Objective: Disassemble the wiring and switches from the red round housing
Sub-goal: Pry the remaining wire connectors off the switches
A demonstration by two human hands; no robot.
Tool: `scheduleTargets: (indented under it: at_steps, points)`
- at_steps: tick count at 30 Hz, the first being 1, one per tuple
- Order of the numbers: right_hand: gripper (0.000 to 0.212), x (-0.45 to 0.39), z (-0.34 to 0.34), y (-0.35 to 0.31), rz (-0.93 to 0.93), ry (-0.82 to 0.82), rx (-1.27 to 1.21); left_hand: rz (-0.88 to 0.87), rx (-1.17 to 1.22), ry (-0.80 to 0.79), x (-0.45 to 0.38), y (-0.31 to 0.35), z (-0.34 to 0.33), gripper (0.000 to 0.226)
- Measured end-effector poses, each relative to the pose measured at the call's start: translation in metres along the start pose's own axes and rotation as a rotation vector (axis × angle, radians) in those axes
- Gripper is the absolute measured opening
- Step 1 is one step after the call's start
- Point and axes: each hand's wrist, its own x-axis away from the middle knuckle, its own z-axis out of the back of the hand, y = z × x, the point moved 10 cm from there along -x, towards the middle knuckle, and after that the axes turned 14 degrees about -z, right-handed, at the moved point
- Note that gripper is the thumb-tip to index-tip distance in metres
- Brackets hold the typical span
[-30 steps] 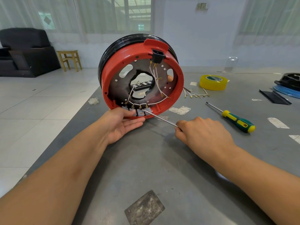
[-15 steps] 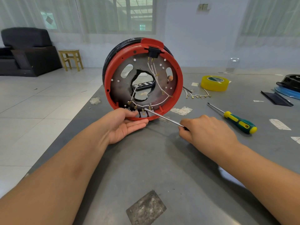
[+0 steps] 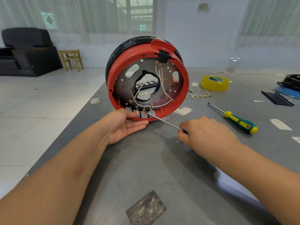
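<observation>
Red housing (image 3: 185,88): stands on edge near the left edge of the grey bench (image 3: 162,168), open side facing the person.
White wires (image 3: 159,75): run from a black socket (image 3: 163,56) at the top down to grey switches (image 3: 144,114) along the bottom rim.
Left hand (image 3: 125,125): palm up under the bottom rim, fingers straight, thumb pressing on the switches.
Right hand (image 3: 206,133): fingers curled round a thin screwdriver (image 3: 164,122), its tip at a switch.
Spare screwdriver (image 3: 233,118): green and yellow handle, lying right of the housing.
Yellow tape roll (image 3: 215,82): further back, toward the right.
</observation>
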Motion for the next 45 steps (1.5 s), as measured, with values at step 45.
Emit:
scheduleTargets:
  at_steps: [45]
  points:
    - [0.038, 0.008, 0.015, -0.001, 0.029, 0.280, -0.377, 0.025, 0.113, 0.039, 0.006, 0.000, -0.003, 0.038]
